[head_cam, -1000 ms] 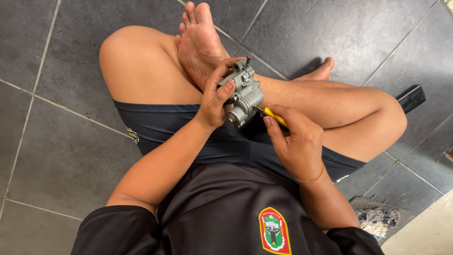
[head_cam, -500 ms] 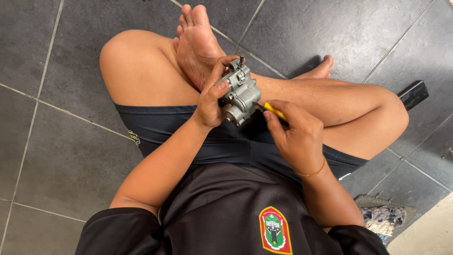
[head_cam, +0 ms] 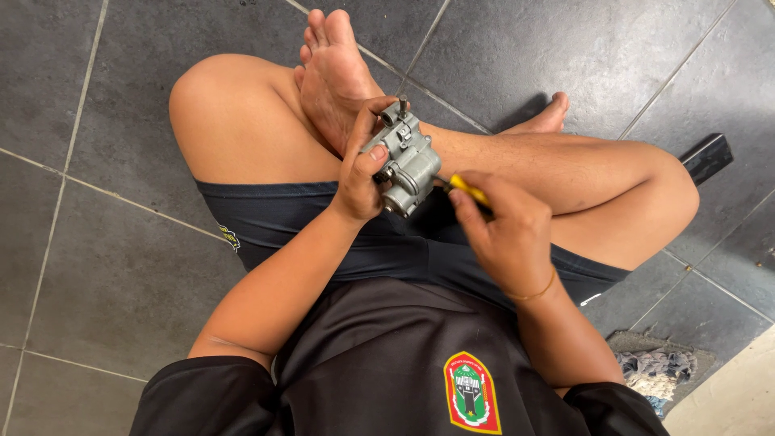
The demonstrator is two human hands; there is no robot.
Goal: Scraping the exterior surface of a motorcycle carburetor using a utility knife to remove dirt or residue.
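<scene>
Since the earlier frame we note little movement: the grey metal carburettor [head_cam: 406, 164] has stayed above the lap, and the right hand [head_cam: 507, 234] has kept the tool against it.

We see the left hand [head_cam: 362, 179] holding the carburettor from its 9 o'clock side. The grip is closed on the body, thumb across the near face and fingers curled over the top edge at 11 o'clock. The part sits tilted, with a short stub pointing up toward 12 o'clock.

We see the right hand closed on a yellow-handled screwdriver [head_cam: 470, 190]. Only a short length of the handle shows above the fingers. The tool meets the carburettor at its 4 o'clock side; the tip is hidden, so we cannot tell what it engages. A thin bracelet [head_cam: 539, 292] circles the right wrist.

The carburettor is held in the air at frame centre, just in front of the crossed bare legs and close to the sole of the foot [head_cam: 331, 73] at 11 o'clock. The person sits on a dark grey tiled floor [head_cam: 105, 266]. A black flat object [head_cam: 705, 158] lies on the floor at 3 o'clock, well apart from the hands. A crumpled cloth [head_cam: 658, 371] lies at 5 o'clock.
</scene>
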